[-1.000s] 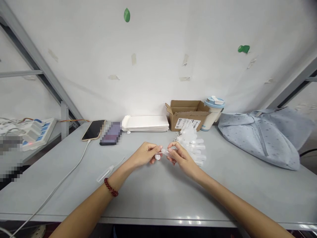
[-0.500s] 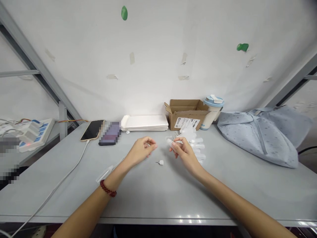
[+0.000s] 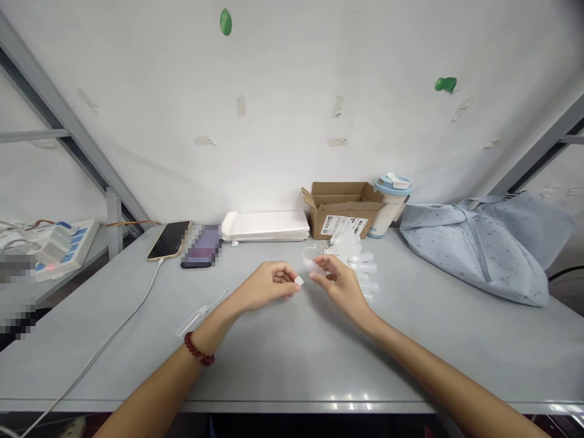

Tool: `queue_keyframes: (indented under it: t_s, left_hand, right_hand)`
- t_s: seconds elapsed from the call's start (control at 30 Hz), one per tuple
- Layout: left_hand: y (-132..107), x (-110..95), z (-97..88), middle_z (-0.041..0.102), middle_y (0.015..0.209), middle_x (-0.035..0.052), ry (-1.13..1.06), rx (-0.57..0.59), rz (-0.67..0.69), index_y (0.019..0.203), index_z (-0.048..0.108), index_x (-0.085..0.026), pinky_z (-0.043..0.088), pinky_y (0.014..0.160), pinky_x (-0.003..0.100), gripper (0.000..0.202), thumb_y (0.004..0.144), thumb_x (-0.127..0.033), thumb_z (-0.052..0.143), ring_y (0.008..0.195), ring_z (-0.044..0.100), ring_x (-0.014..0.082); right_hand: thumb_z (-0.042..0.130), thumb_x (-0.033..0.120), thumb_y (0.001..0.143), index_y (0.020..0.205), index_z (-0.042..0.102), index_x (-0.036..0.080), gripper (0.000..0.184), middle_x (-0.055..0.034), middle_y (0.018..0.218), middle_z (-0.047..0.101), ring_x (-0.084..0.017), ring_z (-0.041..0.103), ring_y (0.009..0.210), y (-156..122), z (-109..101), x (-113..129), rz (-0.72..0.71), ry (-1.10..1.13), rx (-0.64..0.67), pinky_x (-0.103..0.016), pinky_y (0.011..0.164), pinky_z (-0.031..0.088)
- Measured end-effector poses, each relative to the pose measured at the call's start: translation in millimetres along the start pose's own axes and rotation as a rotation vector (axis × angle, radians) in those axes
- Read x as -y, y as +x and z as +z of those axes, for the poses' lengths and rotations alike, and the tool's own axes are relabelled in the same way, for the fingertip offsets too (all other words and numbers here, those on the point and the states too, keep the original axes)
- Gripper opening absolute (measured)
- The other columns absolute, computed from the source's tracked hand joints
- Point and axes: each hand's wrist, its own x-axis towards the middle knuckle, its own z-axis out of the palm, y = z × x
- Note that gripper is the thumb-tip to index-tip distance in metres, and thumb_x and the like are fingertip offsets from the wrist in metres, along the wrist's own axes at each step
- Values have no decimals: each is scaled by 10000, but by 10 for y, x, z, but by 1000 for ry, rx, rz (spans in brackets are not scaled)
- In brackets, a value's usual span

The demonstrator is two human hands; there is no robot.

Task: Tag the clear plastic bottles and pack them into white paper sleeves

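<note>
My left hand (image 3: 269,285) hovers over the middle of the grey table (image 3: 292,359), its fingers pinched on a small white cap (image 3: 298,280). Just to the right, my right hand (image 3: 338,284) pinches a small clear plastic tube (image 3: 314,264) whose thin strap loops upward. The cap and the tube's end are a finger's width apart. Behind my right hand lies a pile of several clear plastic tubes (image 3: 360,267). A red bead bracelet (image 3: 198,351) is on my left wrist.
A clear tube (image 3: 194,318) lies left of my left arm. A phone (image 3: 168,240) on a white cable, a blurred dark object, a stack of white trays (image 3: 267,226), a cardboard box (image 3: 344,207), a lidded cup (image 3: 390,204) and a blue cloth bag (image 3: 483,243) line the back. A power strip (image 3: 59,240) sits far left.
The white cap dropped onto the table half a second ago; my left hand has picked it up and holds it beside the tube in my right hand.
</note>
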Motion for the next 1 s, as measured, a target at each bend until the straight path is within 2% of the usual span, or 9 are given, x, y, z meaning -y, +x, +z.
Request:
queue_keyframes:
  t_s: [0.2,0.4,0.57,0.67,0.83,1.0]
  left_hand:
    - [5,-29,-45,530,586,-38,-87,-117,-53,801,613,-134,403,540,246,258,678,-357,656,486,473,83]
    - [21,26,-39,437,495,-63,-182,-47,-46,747,619,-137,387,508,226,255,726,-391,614,451,432,71]
    - [29,42,-20,479,540,-33,-232,-19,-25,674,586,-130,416,491,236,289,730,-412,618,478,441,81]
    - [35,60,-21,539,577,-18,-200,-44,-2,748,605,-124,435,520,244,248,701,-361,661,508,491,94]
    - [48,68,-28,589,640,-10,-197,-80,68,847,613,-127,459,571,260,261,669,-296,701,550,546,108]
    - [53,44,-19,597,672,27,-237,-50,44,776,631,-112,465,571,265,296,745,-406,624,587,566,125]
  right_hand:
    - [538,193,816,926,542,201,110,-46,878,628,-174,591,795,-30,3,-44,-345,-310,-63,-284,644,468]
    - [485,115,841,949,528,204,147,-54,890,625,-169,600,794,-49,24,-49,-547,-420,-63,-274,640,479]
    - [480,111,847,948,541,198,147,-63,903,635,-173,614,805,-57,38,-61,-614,-452,-77,-279,658,492]
    - [512,141,844,944,552,189,117,-65,873,646,-172,620,763,-65,40,-72,-626,-439,-86,-272,622,492]
    - [580,196,823,922,568,191,100,-38,812,659,-141,606,632,-73,28,-42,-542,-376,-91,-243,544,475]
    - [581,189,821,937,567,189,118,-47,846,664,-157,627,718,-82,33,-25,-562,-363,-111,-251,582,486]
